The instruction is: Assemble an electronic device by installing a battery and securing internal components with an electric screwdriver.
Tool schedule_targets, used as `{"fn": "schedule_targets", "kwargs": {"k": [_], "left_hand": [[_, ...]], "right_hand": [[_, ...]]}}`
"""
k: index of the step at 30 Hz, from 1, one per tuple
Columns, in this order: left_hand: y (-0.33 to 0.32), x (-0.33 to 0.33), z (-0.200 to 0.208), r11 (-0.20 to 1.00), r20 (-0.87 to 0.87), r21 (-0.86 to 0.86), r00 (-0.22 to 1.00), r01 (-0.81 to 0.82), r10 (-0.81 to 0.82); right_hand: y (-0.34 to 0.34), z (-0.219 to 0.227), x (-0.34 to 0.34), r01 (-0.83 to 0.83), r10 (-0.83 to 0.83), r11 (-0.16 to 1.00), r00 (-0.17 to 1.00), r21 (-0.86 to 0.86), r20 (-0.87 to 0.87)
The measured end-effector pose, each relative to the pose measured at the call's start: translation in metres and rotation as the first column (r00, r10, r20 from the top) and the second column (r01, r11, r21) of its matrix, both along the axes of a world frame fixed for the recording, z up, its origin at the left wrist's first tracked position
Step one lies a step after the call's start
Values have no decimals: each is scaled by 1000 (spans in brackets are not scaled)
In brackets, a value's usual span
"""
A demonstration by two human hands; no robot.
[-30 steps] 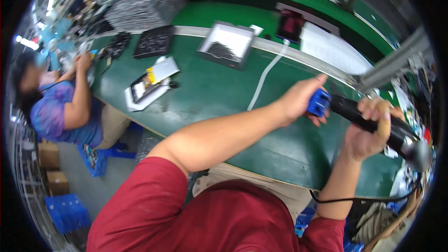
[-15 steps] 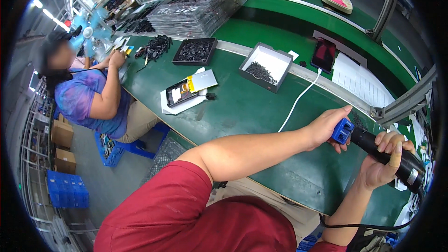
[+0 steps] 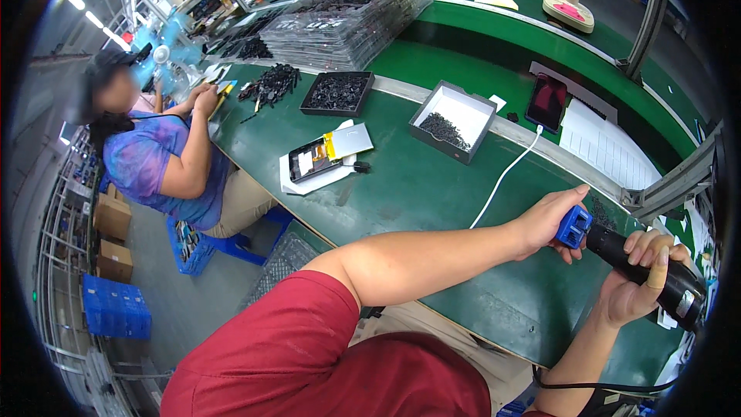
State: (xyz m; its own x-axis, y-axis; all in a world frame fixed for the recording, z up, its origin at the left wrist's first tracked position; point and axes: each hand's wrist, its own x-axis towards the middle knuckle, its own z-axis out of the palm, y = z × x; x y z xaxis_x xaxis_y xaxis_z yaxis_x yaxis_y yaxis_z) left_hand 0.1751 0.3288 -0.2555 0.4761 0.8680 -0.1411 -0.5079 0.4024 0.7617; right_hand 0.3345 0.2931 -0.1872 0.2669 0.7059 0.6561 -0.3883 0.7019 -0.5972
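Observation:
Over the right end of the green bench, my left hand (image 3: 549, 220) is closed on a small blue block (image 3: 573, 227) with notched openings. It resembles a screwdriver magnetizer. My right hand (image 3: 639, 286) wraps round the body of a black electric screwdriver (image 3: 610, 245), whose cord (image 3: 602, 387) runs down past my right forearm. The screwdriver's front end points at the block's open side and is very close to it. Whether the bit sits inside the block is too small to tell.
A grey box of small black screws (image 3: 445, 131) and a black tray of dark parts (image 3: 336, 94) stand across the bench (image 3: 417, 193). An opened device with a battery (image 3: 312, 159) lies left. A white cable (image 3: 505, 177) leads to a phone (image 3: 546, 102). A co-worker (image 3: 158, 147) sits at left.
The whole view has shifted slightly, so the bench things appear a little to the right and lower. Both hands keep their grips, with the blue block and screwdriver still close together.

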Motion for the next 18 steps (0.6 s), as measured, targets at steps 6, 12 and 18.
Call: {"fn": "schedule_targets", "kwargs": {"k": [6,12,18], "left_hand": [[-2,3,-1,1000,16,0,1000,1,-1],[4,8,-6,998,33,-57,999,27,-25],[0,-9,13,999,-103,-7,994,-46,45]], "right_hand": [[-1,-2,6,-9,9,1000,1000,-5,-3],[-2,-1,11,-42,40,998,999,-55,-37],[7,3,-2,-93,95,995,994,28,-57]]}}
